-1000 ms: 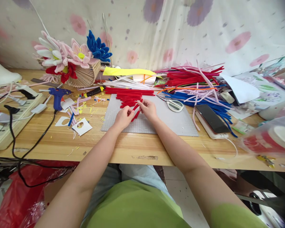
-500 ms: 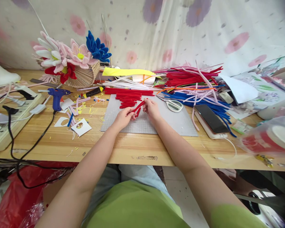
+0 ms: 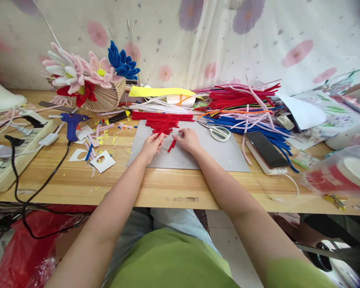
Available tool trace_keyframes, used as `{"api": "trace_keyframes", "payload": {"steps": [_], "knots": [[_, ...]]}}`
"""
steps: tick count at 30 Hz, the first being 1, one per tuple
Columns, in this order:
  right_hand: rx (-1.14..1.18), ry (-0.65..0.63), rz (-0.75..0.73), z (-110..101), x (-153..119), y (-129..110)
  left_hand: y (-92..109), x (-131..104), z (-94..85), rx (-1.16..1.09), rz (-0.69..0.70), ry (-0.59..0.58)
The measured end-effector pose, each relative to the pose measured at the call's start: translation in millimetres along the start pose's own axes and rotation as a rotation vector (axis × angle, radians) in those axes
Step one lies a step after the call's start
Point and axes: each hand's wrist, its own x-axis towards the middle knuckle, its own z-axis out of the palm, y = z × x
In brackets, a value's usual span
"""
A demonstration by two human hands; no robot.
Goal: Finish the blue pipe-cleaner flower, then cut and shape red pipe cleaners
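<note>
My left hand (image 3: 152, 147) is closed on the lower end of a red pipe cleaner (image 3: 165, 125), which slants up over a stack of cut red pieces (image 3: 156, 120) on the grey cutting mat (image 3: 210, 156). To its right, my right hand (image 3: 188, 140) has its fingers apart and curved down near the mat, with nothing seen in them. Short red pieces (image 3: 171, 146) lie on the mat just beside its fingertips. Longer red pipe cleaners (image 3: 183, 117) run along the mat's back edge.
White-handled scissors (image 3: 219, 133) lie right of my hands. Beyond are blue pipe cleaners (image 3: 243, 127) and a phone (image 3: 267, 150). A blue glue gun (image 3: 72, 126), paper scraps (image 3: 103, 161) and a power strip (image 3: 21, 156) are at the left, with fuzzy flowers (image 3: 100, 72) behind.
My right hand has let go of the red pipe cleaner and opened. My left hand has moved slightly left with it, and the strip now slants over the stack.
</note>
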Motion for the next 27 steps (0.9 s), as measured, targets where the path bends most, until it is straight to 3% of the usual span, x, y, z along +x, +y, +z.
{"api": "trace_keyframes", "payload": {"steps": [5, 11, 15, 19, 22, 27], "knots": [[-0.109, -0.152, -0.096, 5.0, -5.5, -4.1, 5.8, -0.2, -4.7, -0.317, -0.146, -0.06], [-0.001, -0.174, -0.103, -1.4, -8.7, -9.1, 7.1, 2.1, -9.3, -0.447, -0.263, -0.089], [-0.155, -0.247, -0.193, -7.0, -14.8, -15.3, 4.1, 3.7, -9.6, -0.424, -0.231, -0.053], [-0.184, -0.318, -0.241, -8.6, -16.6, -18.8, -2.0, 5.5, -8.5, -0.278, -0.079, 0.026], [0.099, -0.27, -0.156, -7.5, -10.5, -14.6, -7.0, 6.8, -7.4, -0.176, -0.005, 0.039], [0.93, -0.169, 0.142, -10.0, -0.1, -8.6, -13.7, 7.6, -3.7, -0.049, 0.057, 0.029]]}}
